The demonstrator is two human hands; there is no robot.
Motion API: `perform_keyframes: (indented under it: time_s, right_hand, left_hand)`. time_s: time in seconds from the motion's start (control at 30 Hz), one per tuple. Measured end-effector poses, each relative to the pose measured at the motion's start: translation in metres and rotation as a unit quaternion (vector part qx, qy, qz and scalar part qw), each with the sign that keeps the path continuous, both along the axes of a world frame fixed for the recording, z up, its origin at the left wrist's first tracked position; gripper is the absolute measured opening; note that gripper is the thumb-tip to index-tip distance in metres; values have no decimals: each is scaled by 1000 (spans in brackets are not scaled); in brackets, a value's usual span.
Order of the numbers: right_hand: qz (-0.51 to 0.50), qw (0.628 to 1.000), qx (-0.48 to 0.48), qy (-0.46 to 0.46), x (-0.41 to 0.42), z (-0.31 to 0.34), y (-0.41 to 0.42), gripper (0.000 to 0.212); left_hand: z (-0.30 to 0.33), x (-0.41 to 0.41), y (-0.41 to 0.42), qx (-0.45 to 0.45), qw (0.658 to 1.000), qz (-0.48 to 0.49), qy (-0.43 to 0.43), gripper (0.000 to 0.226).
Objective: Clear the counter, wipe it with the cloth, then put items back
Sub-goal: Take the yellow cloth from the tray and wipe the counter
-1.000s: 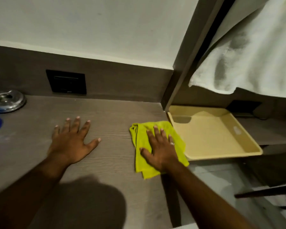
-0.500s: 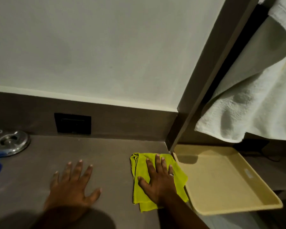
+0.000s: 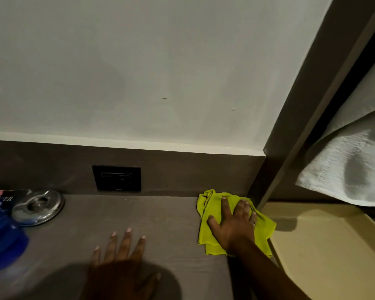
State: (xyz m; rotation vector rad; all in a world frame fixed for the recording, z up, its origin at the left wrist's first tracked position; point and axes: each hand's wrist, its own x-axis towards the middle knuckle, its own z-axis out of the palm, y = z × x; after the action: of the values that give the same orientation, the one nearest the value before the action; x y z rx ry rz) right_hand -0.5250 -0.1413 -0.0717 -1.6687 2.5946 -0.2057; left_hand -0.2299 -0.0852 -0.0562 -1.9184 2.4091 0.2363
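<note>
A pale wall (image 3: 139,72) is seen above a dark strip with a black socket (image 3: 116,178) set into it. Below it lies the brown table (image 3: 160,215), and a dark post (image 3: 301,126) stands at its far right corner. A white towel (image 3: 344,169) hangs to the right of the post, and a yellow tray (image 3: 325,256) is seen below it, just beside the table's right edge.

The yellow-green cloth (image 3: 212,215) is found in the far right corner of the table, close to the back strip and the post. It is folded, and its long side runs from the back of the table toward the front. The cloth is pressed flat under the right hand (image 3: 234,224). That grip is wide: the fingers (image 3: 225,205) are spread and point toward the wall, and nothing is pinched. The right arm comes in from the lower right.

The left hand (image 3: 119,263) is laid flat on the bare table, well apart from the cloth, with its fingers spread too. It holds nothing.

At the far left a shiny metal dish (image 3: 38,207) and a blue thing (image 3: 2,234) are left on the table. The unwiped table lies to the left of the cloth, so the next wipe is likely made that way by the right hand, which is much nearer.
</note>
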Motion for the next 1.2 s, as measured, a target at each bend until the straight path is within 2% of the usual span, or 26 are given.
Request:
perform_keyframes:
  time_s: [0.17,0.3,0.37,0.43,0.53,0.63,0.77,0.9,0.97,1.07,1.13,1.2]
  right_hand:
    - [-24,999,31,-2,8,1,-5,89]
    - [-34,999,33,-11,69,0,-24,96]
    - [10,999,32,-12,117,-5,-34,97]
    - [61,998,31,-4,143,-8,-37,95]
    - [141,989,38,13,124,-10,-27,88]
    - [196,980,29,16,74,-5,-4,79]
    - [125,992,15,10,22,-2,28,74]
    - [49,999,15,2,40,-3,56,75]
    - [53,998,37,16,81,-8,78,80]
    - [79,996,51,-1,142,-6,127,93]
    - [93,993,71,-21,157,1,141,89]
    - [121,985,109,-59,149,20,141,82]
  left_hand:
    - [-2,0,0,7,1000,25,3,86]
    - [-5,-2,4,-13,999,33,31,91]
    - [-1,3,9,7,992,93,88,92]
    - [4,16,9,-20,987,118,105,83]
    - [6,47,10,-67,990,111,46,83]
    - [6,64,8,-58,996,69,25,90]
    - [-2,58,1,-68,994,82,33,74]
    - [-22,61,-10,-58,992,92,58,77]
    - [-30,69,-14,-24,994,93,60,80]
    - [-30,74,-12,-24,993,89,73,79]
    - [-20,74,-4,-33,992,91,82,72]
    - [-10,73,6,-20,986,104,125,64]
